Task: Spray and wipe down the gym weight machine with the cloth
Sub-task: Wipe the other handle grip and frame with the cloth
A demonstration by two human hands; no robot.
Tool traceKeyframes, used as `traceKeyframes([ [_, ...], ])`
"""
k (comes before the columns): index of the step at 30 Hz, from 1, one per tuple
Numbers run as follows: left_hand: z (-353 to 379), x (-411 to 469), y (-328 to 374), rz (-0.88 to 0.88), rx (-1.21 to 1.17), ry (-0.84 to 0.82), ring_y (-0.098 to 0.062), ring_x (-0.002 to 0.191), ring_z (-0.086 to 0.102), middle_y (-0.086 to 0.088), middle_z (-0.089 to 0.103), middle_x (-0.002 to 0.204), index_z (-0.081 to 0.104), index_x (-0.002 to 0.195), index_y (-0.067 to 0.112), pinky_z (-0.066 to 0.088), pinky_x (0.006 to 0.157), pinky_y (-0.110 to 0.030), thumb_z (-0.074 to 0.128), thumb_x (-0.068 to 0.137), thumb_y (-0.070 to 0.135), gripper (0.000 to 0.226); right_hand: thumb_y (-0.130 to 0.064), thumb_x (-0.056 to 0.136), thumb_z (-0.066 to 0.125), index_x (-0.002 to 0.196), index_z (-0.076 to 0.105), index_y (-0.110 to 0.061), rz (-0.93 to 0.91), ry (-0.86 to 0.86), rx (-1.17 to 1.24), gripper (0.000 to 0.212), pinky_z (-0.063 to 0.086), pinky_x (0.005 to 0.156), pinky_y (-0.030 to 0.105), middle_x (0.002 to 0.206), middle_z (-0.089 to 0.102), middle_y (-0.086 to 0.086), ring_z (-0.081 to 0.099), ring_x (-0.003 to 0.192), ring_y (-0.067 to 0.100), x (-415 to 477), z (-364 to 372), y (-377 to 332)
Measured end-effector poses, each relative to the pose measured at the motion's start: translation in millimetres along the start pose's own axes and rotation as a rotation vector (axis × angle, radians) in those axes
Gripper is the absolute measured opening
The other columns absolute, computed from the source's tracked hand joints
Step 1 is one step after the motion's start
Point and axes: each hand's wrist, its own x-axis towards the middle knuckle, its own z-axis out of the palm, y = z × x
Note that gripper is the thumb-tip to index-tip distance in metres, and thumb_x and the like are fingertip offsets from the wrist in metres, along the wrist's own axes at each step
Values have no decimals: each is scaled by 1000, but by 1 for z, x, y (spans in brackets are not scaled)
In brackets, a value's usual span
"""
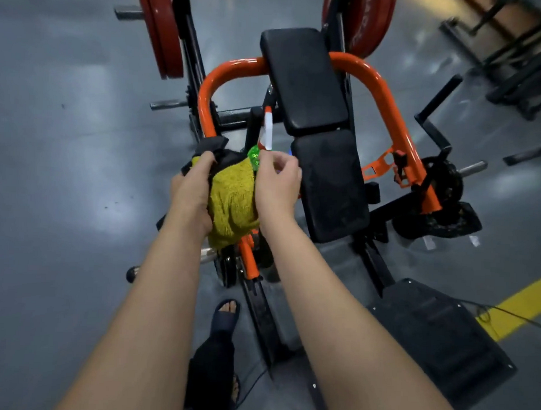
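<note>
Single view, head-worn, wide-angle. Looks forward and steeply down from above the weight machine [316,83], whose black pads fill the centre. Both forearms enter at the bottom edge and run up to mid-frame. Left hand [191,189] and right hand [276,183] sit close to the lens, on either side of the yellow cloth [232,197] near centre. The person's own foot [227,310] shows low in frame, almost directly below. Red plates [162,26] are cut by the top edge. Grey floor [65,167] fills the left. Lines bow toward the edges.
</note>
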Motion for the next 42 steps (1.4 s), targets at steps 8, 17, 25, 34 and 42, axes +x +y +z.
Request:
traceKeyframes([
  [8, 15, 73, 22, -25, -19, 107, -33, 85, 72, -17, 74, 101, 72, 118, 1, 60, 81, -52, 71, 81, 21, 42, -53, 88, 72, 161, 22, -14, 3, -46, -367, 96, 33, 116, 48, 160, 21, 10, 28, 142, 34, 113, 49, 9],
  [17, 95, 99, 38, 123, 156, -29, -25, 78, 61, -11, 61, 82, 63, 86, 17, 53, 75, -42, 67, 69, 13, 18, -33, 106, 52, 118, 70, -4, 170, -67, -332, 36, 38, 72, 33, 108, 70, 20, 64, 103, 38, 152, 27, 3],
  [25, 201, 69, 16, 167, 454, -554, -16, 84, 68, 2, 73, 91, 66, 108, 14, 56, 75, -28, 72, 62, 17, 46, -41, 95, 66, 90, 75, -15, 248, 74, -268, 28, 56, 84, 49, 90, 74, 12, 69, 95, 37, 177, -94, -10],
  [34, 332, 93, -60, 56, 668, -568, -22, 91, 69, -3, 74, 93, 70, 97, 13, 55, 77, -32, 69, 85, -1, 19, -35, 96, 60, 87, 63, -13, 274, 33, -343, 24, 41, 61, 33, 80, 62, 6, 63, 79, 30, 278, -223, -17],
  [42, 466, 136, -157, -113, 559, -310, -28, 90, 73, -16, 74, 105, 64, 117, 8, 60, 79, -43, 74, 83, 1, 36, -49, 97, 58, 103, 73, -11, 258, -123, -404, 41, 52, 82, 39, 104, 73, 16, 67, 100, 38, 417, -308, 22],
])
